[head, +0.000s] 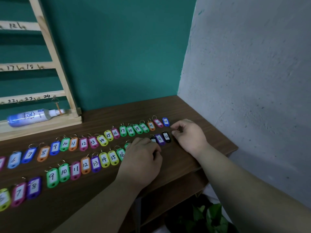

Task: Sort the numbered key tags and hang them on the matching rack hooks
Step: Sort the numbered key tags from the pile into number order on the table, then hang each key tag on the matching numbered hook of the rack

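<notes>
Person is laying key tags (94, 149) in two numbered rows on the desk (193, 158), left hand (143, 158) curled flat over the near row's 17–20, right hand (188, 135) pinching something unclear beside tag 22 (166, 137); best keeping order, rings toward rack (55, 64).

Left hand (143, 158) lies palm-down, fingers curled; right hand (188, 135) loosely pinched
</notes>
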